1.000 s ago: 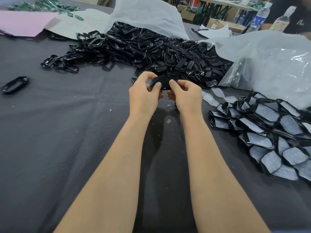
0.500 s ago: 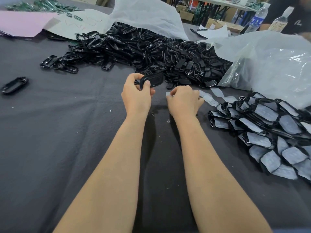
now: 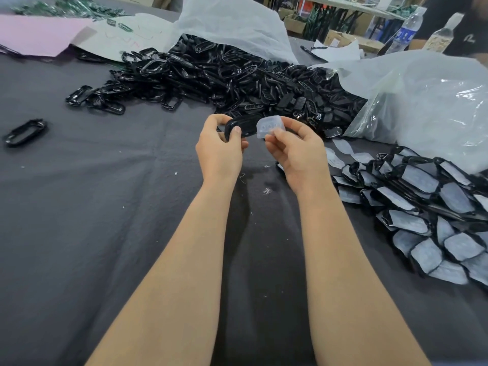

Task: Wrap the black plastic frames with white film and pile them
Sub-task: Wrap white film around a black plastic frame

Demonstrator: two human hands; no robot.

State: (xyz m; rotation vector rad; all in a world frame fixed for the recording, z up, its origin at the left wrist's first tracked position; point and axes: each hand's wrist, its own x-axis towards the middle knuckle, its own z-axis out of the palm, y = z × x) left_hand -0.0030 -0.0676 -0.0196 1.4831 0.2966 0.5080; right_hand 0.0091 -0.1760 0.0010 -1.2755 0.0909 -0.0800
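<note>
Just above the centre of the frame, the left hand (image 3: 220, 149) has its fingers and thumb curled round one end of a black frame (image 3: 241, 126), held clear of the dark surface (image 3: 105, 207). Just beside it, the right hand (image 3: 295, 151) pinches a small piece of white film (image 3: 270, 126) by its lower edge between thumb and fingertips. The film's upper edge nearly meets the free end of the frame.

The main risk seems to be alignment. The film is thin and held by one edge only, so it could droop, fold on itself or go on crooked, leaving part of the frame uncovered. The pinch is light, and a slip would drop the piece onto the surface. The frame is glossy and gripped at one end, so pressing the film down may twist it in the fingers.

The heap of bare frames (image 3: 211, 75) lies in the upper middle, and the pile of wrapped frames (image 3: 422, 202) at the right. A careless toss there could slide the pile towards the clear bag (image 3: 422, 101).
</note>
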